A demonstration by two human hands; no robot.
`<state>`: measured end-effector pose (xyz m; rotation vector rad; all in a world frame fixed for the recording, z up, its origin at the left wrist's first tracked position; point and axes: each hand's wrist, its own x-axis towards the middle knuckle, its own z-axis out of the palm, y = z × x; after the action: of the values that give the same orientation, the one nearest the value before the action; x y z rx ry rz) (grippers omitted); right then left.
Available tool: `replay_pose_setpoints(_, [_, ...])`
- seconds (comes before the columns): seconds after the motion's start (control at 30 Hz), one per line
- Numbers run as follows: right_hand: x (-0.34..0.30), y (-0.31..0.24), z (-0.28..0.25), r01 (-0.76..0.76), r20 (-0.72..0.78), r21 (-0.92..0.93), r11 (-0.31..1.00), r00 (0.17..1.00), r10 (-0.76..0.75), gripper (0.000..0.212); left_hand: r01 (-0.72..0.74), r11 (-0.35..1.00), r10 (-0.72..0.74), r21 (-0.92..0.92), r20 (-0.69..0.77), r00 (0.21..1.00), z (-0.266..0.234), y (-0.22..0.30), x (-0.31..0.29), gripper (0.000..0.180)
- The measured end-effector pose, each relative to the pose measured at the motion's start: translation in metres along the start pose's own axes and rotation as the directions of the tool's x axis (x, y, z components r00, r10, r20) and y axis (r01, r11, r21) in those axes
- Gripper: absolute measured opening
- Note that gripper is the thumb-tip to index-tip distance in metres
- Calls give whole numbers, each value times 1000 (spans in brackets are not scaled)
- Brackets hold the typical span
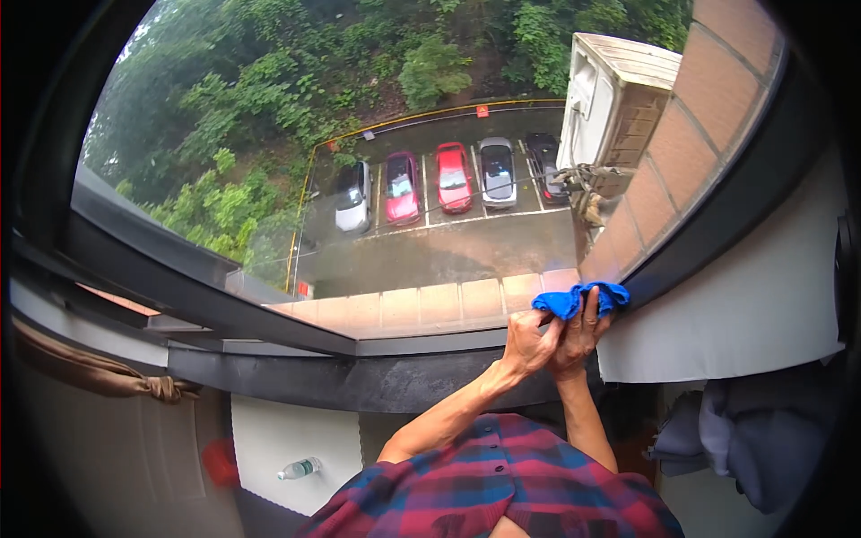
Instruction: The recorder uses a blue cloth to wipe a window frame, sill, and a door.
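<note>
Blue cloth bunched at the corner of the window frame

On my far left a brown curtain is drawn into a knot. Next to it, something red, too blurred to name, sits near a white tabletop, where a clear bottle lies on its side. Outside, leafy trees rise behind a row of five parked cars, well below us.

At the dark sill someone in a red-and-blue plaid shirt reaches up with both arms. The left hand is curled in at the cloth's near edge, close against the other; whether it pinches the fabric I can't tell. The cloth is crumpled at the window's lower right corner. The right hand grips it, fingers reaching up over the folds.

Further right, outside, a boxy off-white unit stands beside a tiled wall. Indoors, a pale panel slants away from the frame, with dark grey fabric heaped below it.
</note>
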<state>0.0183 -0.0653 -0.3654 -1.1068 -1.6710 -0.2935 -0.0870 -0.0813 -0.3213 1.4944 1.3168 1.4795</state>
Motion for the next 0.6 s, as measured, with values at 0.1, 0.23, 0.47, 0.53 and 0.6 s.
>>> replay_pose_setpoints(0.1, [59,-10,2,179,-136,-102,979,972,-192,50,-207,978,206,-20,-55,977,-22,53,22,13])
replay_pose_setpoints(0.23, [159,-78,9,212,-403,139,967,904,-141,45,-385,923,375,-20,-177,910,-73,140,52,12])
replay_pose_setpoints(0.47, [138,-170,42,506,-130,238,829,862,-489,25,-386,837,80,-387,-612,787,-152,93,12,31])
replay_pose_setpoints(0.53, [98,-164,56,577,-28,266,772,806,-592,25,-274,852,-99,-447,-650,753,-153,58,-7,33])
replay_pose_setpoints(0.6, [53,-145,69,570,57,296,767,790,-610,31,-168,848,-238,-503,-644,727,-144,18,-25,32])
